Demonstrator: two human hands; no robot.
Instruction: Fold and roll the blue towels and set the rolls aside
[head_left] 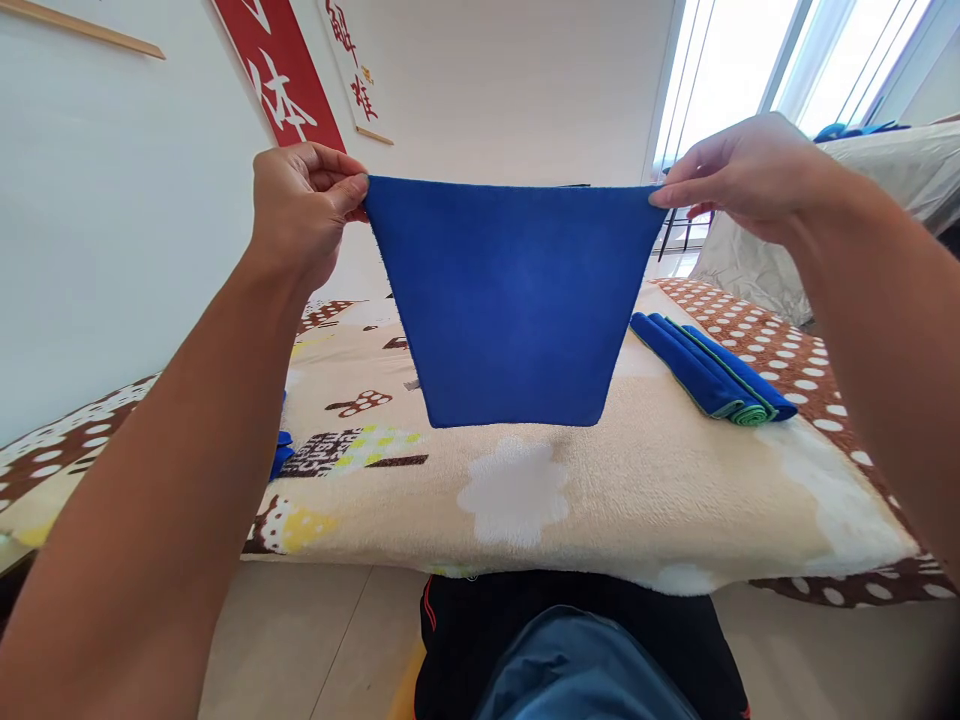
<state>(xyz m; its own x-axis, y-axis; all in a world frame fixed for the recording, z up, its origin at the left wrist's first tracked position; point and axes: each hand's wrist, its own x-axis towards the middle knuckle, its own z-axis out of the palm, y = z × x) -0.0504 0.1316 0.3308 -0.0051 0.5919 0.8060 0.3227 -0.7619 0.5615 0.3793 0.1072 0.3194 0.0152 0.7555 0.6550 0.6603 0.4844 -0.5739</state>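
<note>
A blue cloth [514,300] hangs stretched out in the air between my hands, its lower edge above the bed. My left hand [307,200] pinches its upper left corner between thumb and fingers. At the upper right corner, my right hand [739,175] grips the cloth the same way. Rolled blue towels [709,365] with green edging lie on the bed to the right, below my right hand. Part of another blue item [282,455] shows on the bed behind my left forearm, which hides the rest of it.
A cream patterned blanket [600,500] covers the bed, over a brown sheet with white dots [757,315]. At the back right stands something under a pale cover [900,175], with blue cloth on top. Wall scrolls [281,75] hang at the left, and a window [735,70] is behind.
</note>
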